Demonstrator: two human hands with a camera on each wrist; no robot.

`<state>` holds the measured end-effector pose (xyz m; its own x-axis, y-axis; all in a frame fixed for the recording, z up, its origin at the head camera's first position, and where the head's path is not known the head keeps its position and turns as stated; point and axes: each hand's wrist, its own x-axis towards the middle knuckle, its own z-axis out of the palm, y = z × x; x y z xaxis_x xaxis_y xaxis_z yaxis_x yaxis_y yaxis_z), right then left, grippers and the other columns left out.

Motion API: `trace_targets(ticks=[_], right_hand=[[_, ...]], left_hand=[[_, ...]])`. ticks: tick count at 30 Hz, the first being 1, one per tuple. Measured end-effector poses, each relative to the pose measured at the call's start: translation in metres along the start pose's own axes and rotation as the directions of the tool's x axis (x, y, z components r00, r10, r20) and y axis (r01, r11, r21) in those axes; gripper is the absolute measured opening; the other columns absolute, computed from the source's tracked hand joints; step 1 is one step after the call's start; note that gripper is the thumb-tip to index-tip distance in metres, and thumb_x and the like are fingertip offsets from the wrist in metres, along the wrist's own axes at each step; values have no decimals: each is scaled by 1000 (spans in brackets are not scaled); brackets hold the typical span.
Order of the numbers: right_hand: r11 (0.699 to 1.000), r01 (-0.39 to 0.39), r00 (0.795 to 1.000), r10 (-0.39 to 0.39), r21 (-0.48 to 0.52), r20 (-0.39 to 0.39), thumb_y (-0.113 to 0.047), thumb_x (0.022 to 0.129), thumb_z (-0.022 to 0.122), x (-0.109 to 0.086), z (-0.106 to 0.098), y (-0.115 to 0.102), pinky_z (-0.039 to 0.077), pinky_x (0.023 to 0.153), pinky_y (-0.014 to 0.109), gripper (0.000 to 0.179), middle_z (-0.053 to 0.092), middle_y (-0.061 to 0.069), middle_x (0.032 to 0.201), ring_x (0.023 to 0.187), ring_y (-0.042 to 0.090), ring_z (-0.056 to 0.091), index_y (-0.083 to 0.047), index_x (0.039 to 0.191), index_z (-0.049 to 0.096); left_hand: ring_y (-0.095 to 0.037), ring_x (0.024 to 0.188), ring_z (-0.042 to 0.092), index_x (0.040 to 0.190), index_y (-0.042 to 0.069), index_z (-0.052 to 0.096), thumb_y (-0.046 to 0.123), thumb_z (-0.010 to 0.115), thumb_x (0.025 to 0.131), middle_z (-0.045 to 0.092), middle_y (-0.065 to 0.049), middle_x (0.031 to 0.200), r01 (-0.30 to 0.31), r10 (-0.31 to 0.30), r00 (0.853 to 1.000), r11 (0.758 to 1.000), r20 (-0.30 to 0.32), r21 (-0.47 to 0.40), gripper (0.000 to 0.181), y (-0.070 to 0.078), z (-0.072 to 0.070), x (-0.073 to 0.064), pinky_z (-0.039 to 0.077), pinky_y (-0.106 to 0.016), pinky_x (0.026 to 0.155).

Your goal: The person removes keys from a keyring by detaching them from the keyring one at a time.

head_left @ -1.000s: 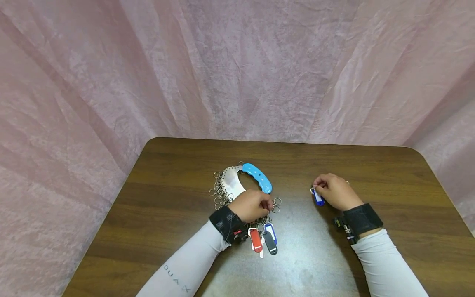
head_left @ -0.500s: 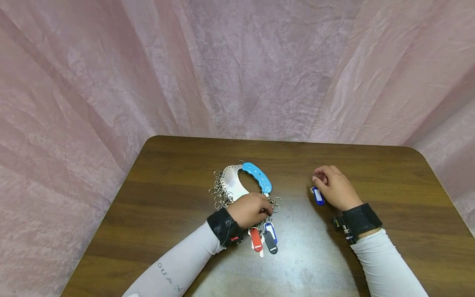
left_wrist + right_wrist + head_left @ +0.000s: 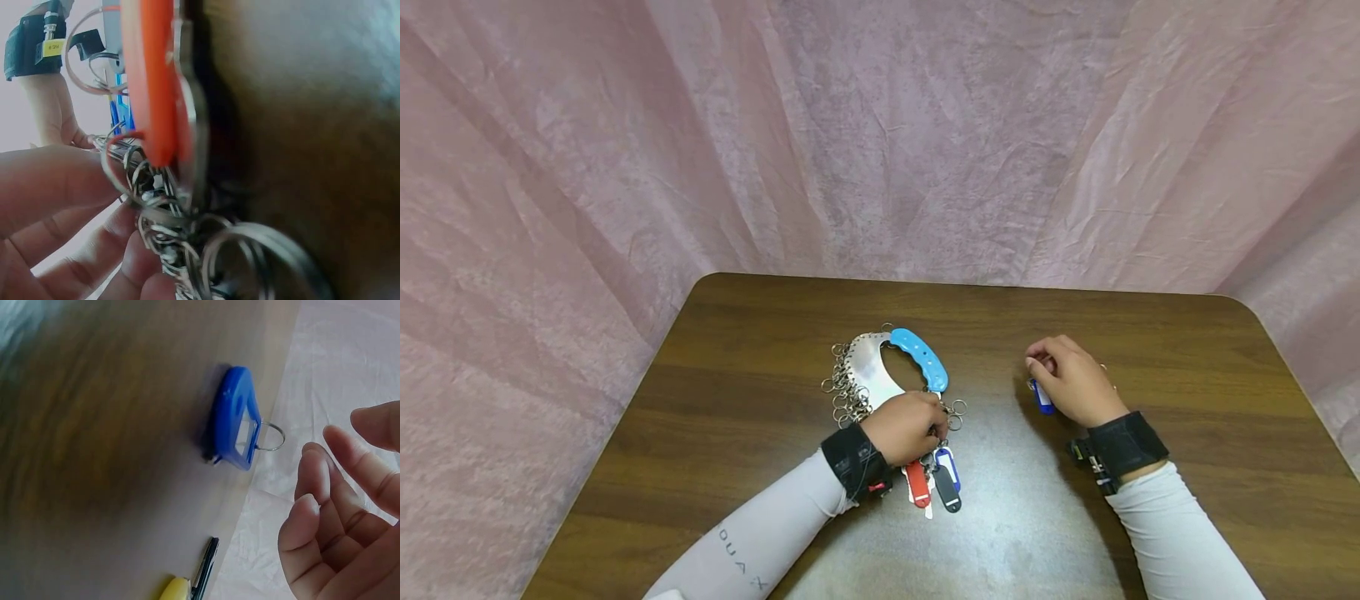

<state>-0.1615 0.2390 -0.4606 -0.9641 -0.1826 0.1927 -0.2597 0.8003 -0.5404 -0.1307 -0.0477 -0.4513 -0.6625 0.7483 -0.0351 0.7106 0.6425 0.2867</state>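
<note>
My left hand bends over the lower part of a curved metal key holder with a light-blue handle. In the left wrist view, its thumb and curled fingers hold the bunch of metal key rings. Out of the rings come keys with a red tag, a dark grey tag and a blue-rimmed tag. My right hand hovers by a separate blue key tag on the table. That tag has a white label and a thin ring, and the right fingers are apart from it, loosely bent.
The brown wooden table has a rounded far edge, with a pink curtain behind it. In the right wrist view, a yellow piece beside a dark strip lies past the blue tag. Loose rings stick out right of the left hand.
My right hand pinched the separate blue tag at first; its fingers have come off and spread, shifting slightly away and left. My left hand has slid down a little over the rings.
</note>
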Motion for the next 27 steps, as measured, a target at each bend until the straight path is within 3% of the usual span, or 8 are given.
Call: trace_targets(ticks=[12, 18, 27], right_hand=[[992, 123, 992, -124, 20, 21, -14, 99, 60, -2, 6, -13, 48, 69, 27, 14, 67, 0, 89, 76, 10, 57, -7, 104, 70], [988, 149, 987, -151, 33, 54, -14, 99, 61, -4, 12, -23, 48, 68, 26, 13, 66, -1, 87, 75, 9, 56, -7, 103, 70], [974, 215, 967, -222, 66, 124, -15, 96, 65, -9, 19, -44, 46, 66, 23, 7, 63, -8, 82, 73, 3, 53, -12, 98, 71]], left_hand=[[-9, 79, 56, 76, 22, 67, 15, 74, 82, 62, 6, 83, 10, -12, 1000, 999, -29, -48, 11, -4, 3, 0, 44, -23, 70], [-6, 75, 52, 78, 22, 66, 17, 72, 86, 59, 8, 82, 19, -20, 999, 998, -36, -52, 11, -4, 1, 0, 40, -20, 67], [-9, 85, 63, 92, 21, 74, 18, 70, 91, 68, 6, 93, 68, -71, 996, 996, -46, -56, 5, -3, -5, -1, 51, -27, 75]])
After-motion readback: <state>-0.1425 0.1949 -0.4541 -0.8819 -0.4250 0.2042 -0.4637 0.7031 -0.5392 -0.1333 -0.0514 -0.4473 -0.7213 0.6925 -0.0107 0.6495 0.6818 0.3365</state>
